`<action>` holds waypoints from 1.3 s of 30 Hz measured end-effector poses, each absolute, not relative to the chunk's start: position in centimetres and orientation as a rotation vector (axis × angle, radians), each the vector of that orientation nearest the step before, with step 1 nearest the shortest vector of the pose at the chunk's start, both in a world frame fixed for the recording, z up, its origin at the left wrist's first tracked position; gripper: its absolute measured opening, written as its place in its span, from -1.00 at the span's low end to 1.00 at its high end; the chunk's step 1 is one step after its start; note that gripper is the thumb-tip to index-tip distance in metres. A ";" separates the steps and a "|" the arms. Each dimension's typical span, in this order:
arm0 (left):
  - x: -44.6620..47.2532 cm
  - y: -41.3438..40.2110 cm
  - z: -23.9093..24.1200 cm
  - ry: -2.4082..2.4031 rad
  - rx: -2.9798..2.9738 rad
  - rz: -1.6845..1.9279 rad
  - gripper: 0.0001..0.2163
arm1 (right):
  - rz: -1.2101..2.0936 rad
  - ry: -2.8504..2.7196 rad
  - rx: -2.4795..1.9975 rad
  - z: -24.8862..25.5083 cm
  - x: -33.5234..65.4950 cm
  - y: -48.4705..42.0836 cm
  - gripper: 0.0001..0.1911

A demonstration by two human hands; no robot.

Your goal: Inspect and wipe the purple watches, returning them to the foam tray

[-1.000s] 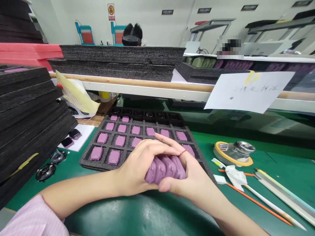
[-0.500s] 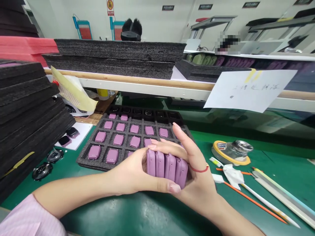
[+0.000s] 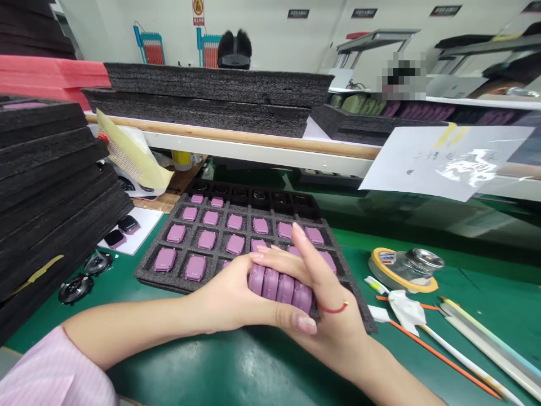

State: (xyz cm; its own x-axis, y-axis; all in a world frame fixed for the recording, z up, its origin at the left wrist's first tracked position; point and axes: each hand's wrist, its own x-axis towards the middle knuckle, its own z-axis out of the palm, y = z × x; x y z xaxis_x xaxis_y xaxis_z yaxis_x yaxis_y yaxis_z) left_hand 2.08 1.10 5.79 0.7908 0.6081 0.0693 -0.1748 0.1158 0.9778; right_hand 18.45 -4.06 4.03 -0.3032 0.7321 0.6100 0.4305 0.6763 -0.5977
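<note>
My left hand (image 3: pixel 230 293) and my right hand (image 3: pixel 332 299) together clasp a row of several purple smartwatch cases (image 3: pixel 278 286), pressed side by side with their rounded ends facing me. The left thumb runs along the near side of the row, and the left fingers lie over its far side. At the right end of the row is the right palm, with its index finger pointing up. Just beyond the hands lies a black foam tray (image 3: pixel 186 245) whose compartments hold more purple cases, such as a watch case (image 3: pixel 196 268). My hands cover part of the tray.
Tall black foam stacks (image 3: pixel 51 186) rise at left, near two round dark watch parts (image 3: pixel 76 289). To the right are a glass jar (image 3: pixel 422 265) inside a tape roll (image 3: pixel 382 258), swabs and a pen-like stick (image 3: pixel 477 332). A shelf edge (image 3: pixel 253 145) with hanging paper (image 3: pixel 422 158) crosses behind.
The held row of cases has tipped, so rounded ends now show instead of long sides. My right hand has shifted slightly left, uncovering more of the tray's right side. The view has turned slightly left.
</note>
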 end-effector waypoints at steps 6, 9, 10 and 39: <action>1.7 0.7 5.8 0.556 1.657 0.812 -0.56 | 0.570 -1.758 -0.890 5.7 19.8 -5.0 -0.04; 1.5 0.5 5.8 0.491 1.770 0.883 -0.58 | 0.592 -1.470 -0.880 6.4 21.0 -4.6 -0.48; 1.5 0.5 5.7 0.469 1.788 0.897 -0.59 | 0.588 -1.416 -0.885 6.6 21.4 -4.5 -0.64; 1.9 3.1 2.5 0.145 0.751 0.398 -0.50 | 0.409 -1.577 -0.994 6.4 20.3 -4.7 -0.53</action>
